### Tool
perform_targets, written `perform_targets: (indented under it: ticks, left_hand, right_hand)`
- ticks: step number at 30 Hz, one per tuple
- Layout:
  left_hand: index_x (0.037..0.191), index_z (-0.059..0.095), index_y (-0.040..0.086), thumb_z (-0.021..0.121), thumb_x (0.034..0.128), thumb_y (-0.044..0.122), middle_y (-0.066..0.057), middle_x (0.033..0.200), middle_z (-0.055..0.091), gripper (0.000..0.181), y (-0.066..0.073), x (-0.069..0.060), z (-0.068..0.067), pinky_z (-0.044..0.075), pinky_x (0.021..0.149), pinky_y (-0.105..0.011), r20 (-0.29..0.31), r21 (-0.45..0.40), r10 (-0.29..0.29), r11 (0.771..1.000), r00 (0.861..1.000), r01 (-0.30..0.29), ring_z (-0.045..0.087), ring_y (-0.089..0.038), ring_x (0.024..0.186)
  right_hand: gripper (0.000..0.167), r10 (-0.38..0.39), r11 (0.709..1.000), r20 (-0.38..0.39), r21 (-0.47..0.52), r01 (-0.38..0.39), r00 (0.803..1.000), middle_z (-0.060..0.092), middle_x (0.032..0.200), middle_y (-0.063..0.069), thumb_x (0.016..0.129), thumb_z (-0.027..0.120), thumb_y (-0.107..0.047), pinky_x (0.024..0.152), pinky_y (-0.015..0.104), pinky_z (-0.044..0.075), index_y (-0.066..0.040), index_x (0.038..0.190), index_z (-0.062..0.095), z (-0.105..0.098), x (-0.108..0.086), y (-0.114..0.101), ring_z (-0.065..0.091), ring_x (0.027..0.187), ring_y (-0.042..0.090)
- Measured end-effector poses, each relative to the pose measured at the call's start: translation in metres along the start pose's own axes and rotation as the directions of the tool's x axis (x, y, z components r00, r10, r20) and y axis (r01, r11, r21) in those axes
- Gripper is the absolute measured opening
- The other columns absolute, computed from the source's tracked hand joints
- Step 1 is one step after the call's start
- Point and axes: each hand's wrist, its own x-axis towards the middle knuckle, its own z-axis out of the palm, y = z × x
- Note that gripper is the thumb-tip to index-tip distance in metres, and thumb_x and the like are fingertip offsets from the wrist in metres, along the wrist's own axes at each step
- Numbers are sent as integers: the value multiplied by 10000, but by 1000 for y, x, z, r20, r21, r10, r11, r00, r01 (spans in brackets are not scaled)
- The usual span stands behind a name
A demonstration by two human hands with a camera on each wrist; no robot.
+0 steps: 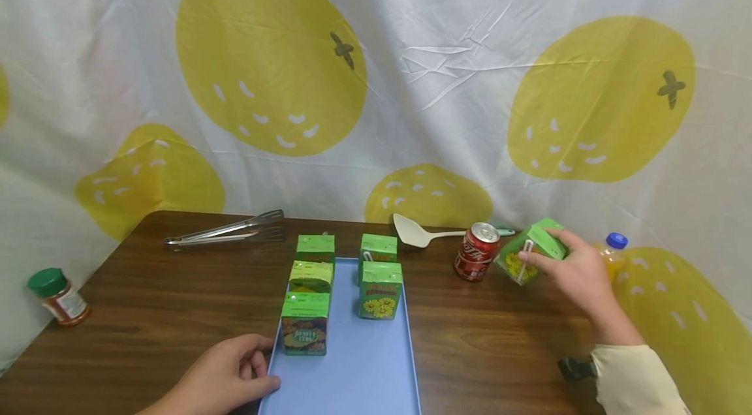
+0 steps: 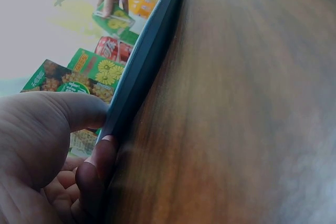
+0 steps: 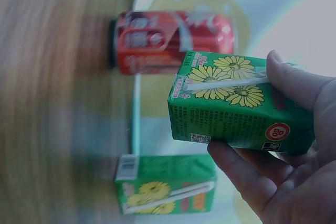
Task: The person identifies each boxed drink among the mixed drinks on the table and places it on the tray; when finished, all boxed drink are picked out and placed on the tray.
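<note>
My right hand (image 1: 578, 271) grips a green drink carton (image 3: 226, 103) with yellow flowers and a straw on its side. In the right wrist view the carton is off the table and tilted. A second flowered carton (image 3: 165, 184) stands on the table beyond it, largely hidden in the head view. The red soda can (image 1: 477, 252) is just left of the held carton. My left hand (image 1: 226, 372) pinches the left rim of a blue tray (image 1: 358, 369) between thumb and fingers. Several green cartons stand in two rows on the tray, including a brown-fronted carton (image 1: 304, 325) and a flowered one (image 1: 380, 291).
Metal tongs (image 1: 226, 232) lie at the back left, and a green-capped spice jar (image 1: 59, 297) stands at the far left. Behind the can lies a white spatula (image 1: 414, 232). An orange drink bottle (image 1: 613, 255) with a blue cap stands behind my right hand. A fruit-print cloth hangs behind the table.
</note>
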Motion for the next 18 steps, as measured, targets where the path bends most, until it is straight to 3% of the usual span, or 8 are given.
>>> perform_targets:
  ticks: [10, 18]
  left_hand:
    - [1342, 681, -97, 907, 919, 271, 15, 857, 663, 605, -1, 1, 0, 445, 573, -258, 7, -5, -18, 1000, 1000, 18, 583, -102, 652]
    - [1341, 683, -92, 906, 922, 265, 19, 855, 661, 594, 0, 0, 0, 439, 570, -261, 2, 0, -21, 1000, 1000, 21, 580, -105, 652]
  right_hand:
    - [743, -36, 998, -20, 41, 37, 999, 708, 1106, 208, 917, 935, -433, 622, 317, 499, -50, 1495, 668, -12, -15, -34, 572, 873, 242]
    - [647, -62, 993, 29, 104, 59, 998, 693, 1110, 135, 894, 960, -424, 640, 314, 509, -129, 1422, 729, -8, -28, -61, 570, 881, 236]
